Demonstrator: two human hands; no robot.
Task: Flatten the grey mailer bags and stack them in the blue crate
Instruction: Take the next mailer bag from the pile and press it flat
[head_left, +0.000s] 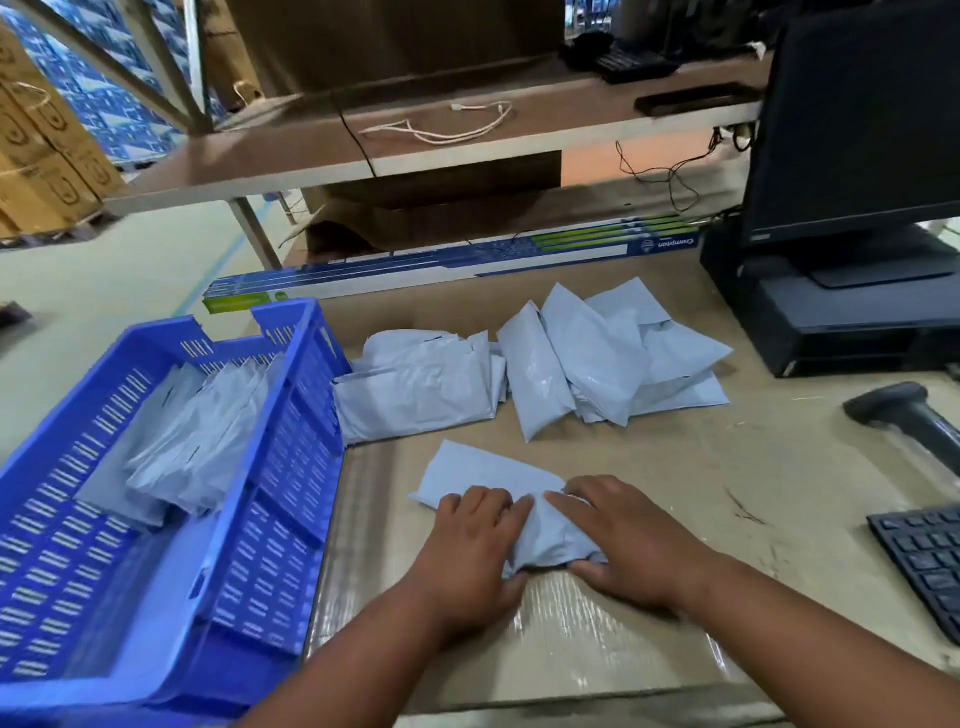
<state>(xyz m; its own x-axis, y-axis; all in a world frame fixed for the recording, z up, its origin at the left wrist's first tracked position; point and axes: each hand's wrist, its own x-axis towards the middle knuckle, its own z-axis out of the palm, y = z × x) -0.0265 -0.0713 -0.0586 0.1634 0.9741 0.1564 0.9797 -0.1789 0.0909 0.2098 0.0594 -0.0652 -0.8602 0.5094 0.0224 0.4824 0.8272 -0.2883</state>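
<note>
Pressing down on a crumpled grey plastic mailer bag (540, 530) at the near edge of the brown table (727, 467): left hand (475, 545) and right hand (623, 535), fingers spread flat. Loose pile of grey bags (571, 364) lies behind. Blue slotted plastic crate (291, 467) stands left, flattened bags (197, 436) stacked inside.

Brown surface (675, 467), taped with clear film near the front edge. Black monitor (857, 119) on a black base unit (831, 317), far right. Barcode scanner (904, 415) lying beside a black keyboard (924, 561). Long printed boxes (452, 260) along the back. White cord (441, 130) on the upper shelf (311, 150).
</note>
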